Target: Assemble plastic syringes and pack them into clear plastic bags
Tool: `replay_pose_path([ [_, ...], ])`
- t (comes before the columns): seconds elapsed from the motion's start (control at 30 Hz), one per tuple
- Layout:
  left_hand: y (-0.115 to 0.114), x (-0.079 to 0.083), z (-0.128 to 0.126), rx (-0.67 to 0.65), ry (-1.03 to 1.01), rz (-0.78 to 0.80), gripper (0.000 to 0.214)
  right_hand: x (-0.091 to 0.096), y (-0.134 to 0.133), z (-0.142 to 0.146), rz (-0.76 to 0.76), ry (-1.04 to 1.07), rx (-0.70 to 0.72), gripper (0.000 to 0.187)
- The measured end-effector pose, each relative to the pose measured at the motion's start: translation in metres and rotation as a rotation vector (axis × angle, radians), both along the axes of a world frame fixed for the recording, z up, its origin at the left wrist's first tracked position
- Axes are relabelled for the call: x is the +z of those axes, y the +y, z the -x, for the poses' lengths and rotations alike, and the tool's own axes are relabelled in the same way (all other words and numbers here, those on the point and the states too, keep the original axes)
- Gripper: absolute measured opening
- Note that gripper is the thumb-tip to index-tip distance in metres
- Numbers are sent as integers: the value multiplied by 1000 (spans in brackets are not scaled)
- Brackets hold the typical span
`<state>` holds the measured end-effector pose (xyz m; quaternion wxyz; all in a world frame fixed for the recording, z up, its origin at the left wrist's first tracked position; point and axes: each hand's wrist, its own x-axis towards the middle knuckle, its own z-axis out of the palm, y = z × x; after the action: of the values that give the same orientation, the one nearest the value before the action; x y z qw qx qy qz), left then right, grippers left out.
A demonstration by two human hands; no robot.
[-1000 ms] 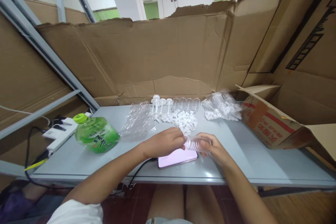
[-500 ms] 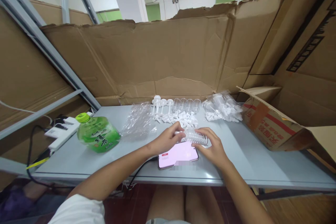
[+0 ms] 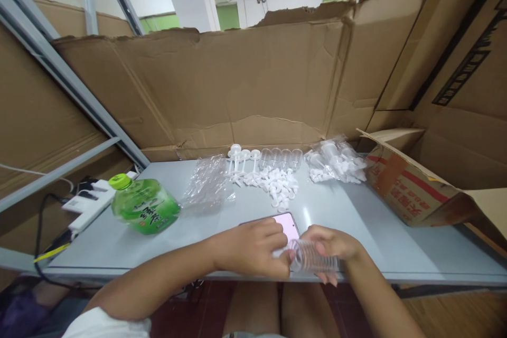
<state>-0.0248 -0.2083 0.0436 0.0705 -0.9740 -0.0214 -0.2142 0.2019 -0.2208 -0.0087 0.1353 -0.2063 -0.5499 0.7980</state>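
Above the front edge of the smooth grey tabletop [image 3: 396, 237], a clear, ribbed plastic cylinder [image 3: 320, 257] is cradled lengthwise in the curled right hand [image 3: 338, 243]. Its left end is met by the bent fingers of the left hand [image 3: 255, 248] (whether anything is pinched there cannot be told). Behind that hand, a flat phone with a pale pink screen [image 3: 289, 226] is partly hidden; farther back, small white plastic pieces [image 3: 281, 185] are heaped.

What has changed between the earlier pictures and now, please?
The right hand has brought the clear ribbed cylinder rightward and toward the near edge of the table, the left hand following at its left end. The phone, green bottle and white parts stayed put.
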Motion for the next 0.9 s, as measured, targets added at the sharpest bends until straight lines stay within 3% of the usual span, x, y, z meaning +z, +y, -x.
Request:
replay_pose_path([
  [0.07,-6,-3,-2,-32,-33,-50,15,-6,2,-2,108,13,127,60],
  [0.13,-4,1,-3,-61,-24,-72,14,-11,2,-2,151,46,142,62],
  [0.23,17,15,-1,-14,48,12,7,-12,2,0,85,139,-97,60],
  [0.3,43,24,3,164,-29,157,24,-7,2,2,12,218,-340,54],
  [0.4,96,27,11,599,-131,279,35,2,4,5,-45,317,-670,44],
  [0.5,150,16,12,1096,-46,554,30,4,8,6,-60,336,-920,40],
  [0.53,166,9,10,1160,-22,602,31,3,10,6,-57,332,-969,39],
  [0.7,212,-26,-5,1289,75,728,34,-6,14,5,-8,293,-1003,34],
  [0.9,223,-44,-18,1328,84,783,43,-6,13,10,-34,233,-1024,41],
])
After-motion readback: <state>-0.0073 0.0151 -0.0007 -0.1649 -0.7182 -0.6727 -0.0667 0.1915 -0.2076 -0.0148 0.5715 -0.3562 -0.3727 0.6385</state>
